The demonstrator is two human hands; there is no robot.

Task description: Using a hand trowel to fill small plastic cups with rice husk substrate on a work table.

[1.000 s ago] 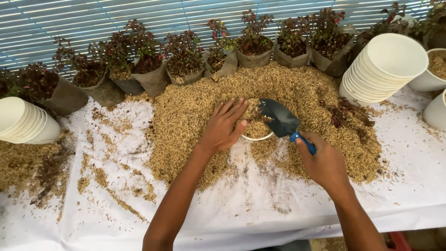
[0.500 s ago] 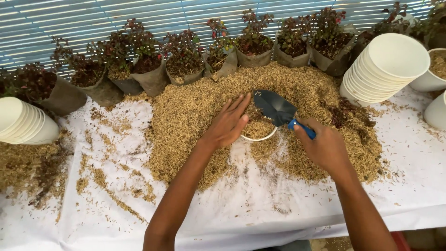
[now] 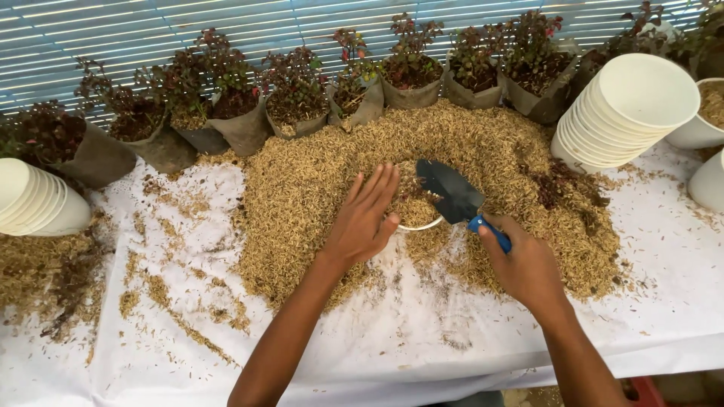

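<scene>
while the left hand lies flat and open on the husk pile, fingers spread and pressed against the rim of a white pot, the right hand is wrapped around the blue handle of a trowel. the trowel's dark blade is tipped over the pot, which sits half buried near the middle of the pile and is heaped with husk, so only a thin arc of white rim shows.

only the head view here, looking straight down. the pile is tan and dry, spread over a white sheet covering the table, with loose trails of husk scattered toward the left edge. a small clump of dark reddish leaves lies on the pile's right side.

along the back runs a row of grow bags, soft grey-brown sacks, each with a small plant with dark red and green leaves. they stand just behind the pile, some touching it.

far right there's a stack of pots lying on its side, plain white, mouth facing the camera. a shorter stack, also white, lies at the left edge. a filled pot stands behind the right stack. no labels that i can make out on anything.
</scene>
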